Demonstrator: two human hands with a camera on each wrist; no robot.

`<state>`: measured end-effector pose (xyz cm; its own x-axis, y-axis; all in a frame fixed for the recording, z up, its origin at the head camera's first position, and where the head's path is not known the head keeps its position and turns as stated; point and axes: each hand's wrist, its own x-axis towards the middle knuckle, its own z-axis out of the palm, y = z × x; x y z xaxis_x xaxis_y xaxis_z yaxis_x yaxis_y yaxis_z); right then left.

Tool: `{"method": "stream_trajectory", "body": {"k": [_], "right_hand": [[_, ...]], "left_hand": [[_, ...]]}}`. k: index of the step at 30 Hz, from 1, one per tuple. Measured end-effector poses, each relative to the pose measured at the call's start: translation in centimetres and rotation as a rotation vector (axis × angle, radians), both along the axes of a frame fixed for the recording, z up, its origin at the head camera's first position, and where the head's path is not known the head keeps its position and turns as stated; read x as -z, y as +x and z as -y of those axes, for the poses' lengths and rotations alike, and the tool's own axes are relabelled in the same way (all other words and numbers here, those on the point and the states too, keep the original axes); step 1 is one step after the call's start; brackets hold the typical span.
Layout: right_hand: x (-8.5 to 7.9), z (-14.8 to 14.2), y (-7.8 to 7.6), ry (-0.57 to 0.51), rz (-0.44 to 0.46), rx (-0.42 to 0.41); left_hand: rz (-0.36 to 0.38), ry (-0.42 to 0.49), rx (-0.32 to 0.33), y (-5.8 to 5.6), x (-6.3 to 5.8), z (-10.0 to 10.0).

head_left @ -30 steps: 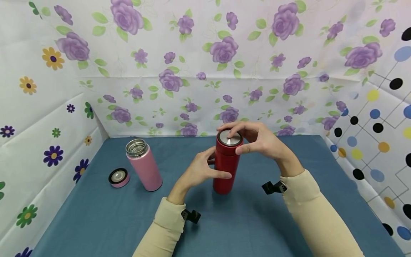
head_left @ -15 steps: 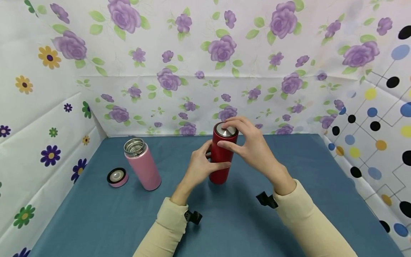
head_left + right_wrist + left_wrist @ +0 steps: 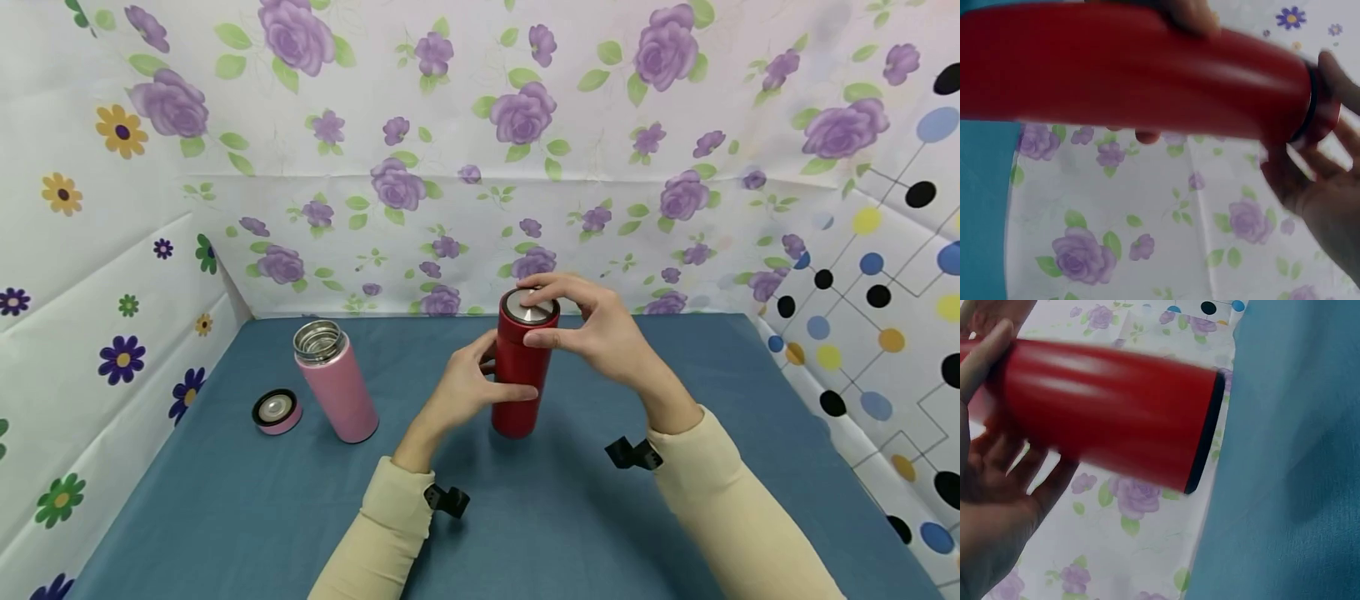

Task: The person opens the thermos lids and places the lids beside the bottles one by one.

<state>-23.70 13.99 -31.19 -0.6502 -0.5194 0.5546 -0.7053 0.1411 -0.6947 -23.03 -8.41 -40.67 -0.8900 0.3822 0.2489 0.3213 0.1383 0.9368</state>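
Red bottle is mid-scene, roughly upright, held over the blue surface; the left wrist view has its base against the wall cloth, so it looks lifted. The left grip is wrapped on the body, thumb in front, fingers behind. The right grip is clamped round the steel-topped lid, thumb at the near edge, one fingertip on top. A dark band runs between lid and body; can't tell if that's a gap or just trim. Wrist views blurry.

Step in hand looks like working the lid; turn direction not readable. To do it well: left grip firm and low on the smooth body so it can't spin, right grip on the rim only, thumb clear of the seam. Turn level, short twists, no sideways pull. Resting the base on the surface would steady it. Contents unknown, so avoid tipping.

Off to the left: pink bottle, open, standing; its pink lid lies just beside it, inner side up. Neither touched. Should leave elbow room there.
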Motion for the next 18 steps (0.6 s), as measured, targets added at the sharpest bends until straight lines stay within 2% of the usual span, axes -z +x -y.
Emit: {"method": "stream_trajectory", "body": {"k": [5,9,14,18], "right_hand": [[-0.1,-1.0,-0.9,-0.059,0.108,-0.24],[-0.3,-1.4,-1.1,-0.067,0.149,-0.318],[-0.4,-1.5,-0.8,-0.021,0.121,-0.289],[-0.2,-1.3,0.0,0.027,0.062,-0.151]], "left_hand": [[0.039,0.006,0.141,-0.2,0.0,0.5],[0.034,0.0,0.189,-0.2,0.0,0.6],[0.007,0.002,0.139,-0.1,-0.1,0.5],[-0.023,0.004,0.042,0.1,-0.2,0.2]]}}
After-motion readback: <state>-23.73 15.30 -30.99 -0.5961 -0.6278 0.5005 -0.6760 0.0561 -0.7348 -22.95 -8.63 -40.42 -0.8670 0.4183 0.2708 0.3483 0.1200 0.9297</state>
